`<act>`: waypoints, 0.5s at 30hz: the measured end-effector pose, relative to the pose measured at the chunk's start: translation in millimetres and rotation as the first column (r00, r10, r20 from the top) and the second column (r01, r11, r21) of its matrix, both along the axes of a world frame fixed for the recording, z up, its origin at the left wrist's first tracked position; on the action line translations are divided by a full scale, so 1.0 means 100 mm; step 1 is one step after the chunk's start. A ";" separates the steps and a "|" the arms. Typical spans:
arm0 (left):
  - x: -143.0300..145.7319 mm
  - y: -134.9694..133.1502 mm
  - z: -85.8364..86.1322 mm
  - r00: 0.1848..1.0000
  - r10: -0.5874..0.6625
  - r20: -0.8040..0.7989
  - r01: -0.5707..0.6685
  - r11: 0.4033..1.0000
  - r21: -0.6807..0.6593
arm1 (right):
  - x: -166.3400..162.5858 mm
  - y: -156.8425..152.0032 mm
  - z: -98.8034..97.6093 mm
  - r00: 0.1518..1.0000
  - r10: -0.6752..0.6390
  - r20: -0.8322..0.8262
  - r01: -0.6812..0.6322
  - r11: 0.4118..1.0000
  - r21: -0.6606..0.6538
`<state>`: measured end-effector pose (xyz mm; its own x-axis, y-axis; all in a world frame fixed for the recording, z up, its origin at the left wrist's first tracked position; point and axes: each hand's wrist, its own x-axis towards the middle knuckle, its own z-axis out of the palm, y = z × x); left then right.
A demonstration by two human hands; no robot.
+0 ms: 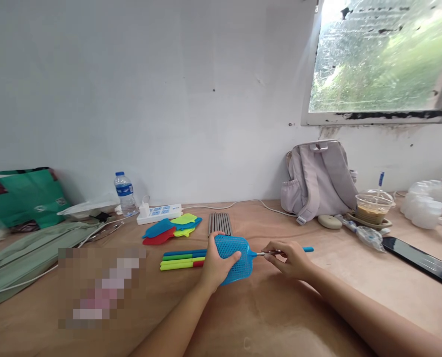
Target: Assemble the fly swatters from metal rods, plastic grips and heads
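The left hand (pixel 218 265) grips a blue mesh paddle (pixel 240 245), its thin neck (pixel 252 254) just beside the right hand (pixel 290 259), whose fingertips pinch the metal rod (pixel 260 254) — an off-line twist might bend it. Coloured handles (pixel 183 261) lie by the left fingers — a nudge could scatter them.

Blue fly swatter (pixel 253 254): rounded mesh head (pixel 243 259), slim metal rod (pixel 260 254) at its neck, blue handle end (pixel 308 249). Held roughly parallel to far edge of table (pixel 291 317), well in from it; head leftward.
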<state>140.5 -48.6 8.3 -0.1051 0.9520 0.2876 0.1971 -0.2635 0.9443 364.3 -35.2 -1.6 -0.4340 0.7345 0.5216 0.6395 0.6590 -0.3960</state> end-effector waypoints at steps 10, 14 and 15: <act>0.07 -0.07 0.02 0.999 -0.026 0.020 0.026 0.999 0.028 | -0.03 0.01 -0.07 0.994 0.017 -0.111 -0.026 0.997 -0.079; 0.05 -0.04 -0.01 1.000 -0.012 -0.029 0.013 0.999 0.052 | -0.05 0.01 -0.09 0.997 0.012 -0.077 -0.020 0.995 -0.098; 0.04 -0.03 -0.01 0.999 -0.012 -0.038 0.014 0.999 0.050 | -0.05 0.01 -0.10 0.998 0.007 -0.063 -0.013 0.995 -0.096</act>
<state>144.9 -51.9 6.8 -0.0808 0.9373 0.3390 0.2287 -0.3136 0.9216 359.4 -34.1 -11.2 -0.4102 0.7786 0.4748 0.6052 0.6219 -0.4970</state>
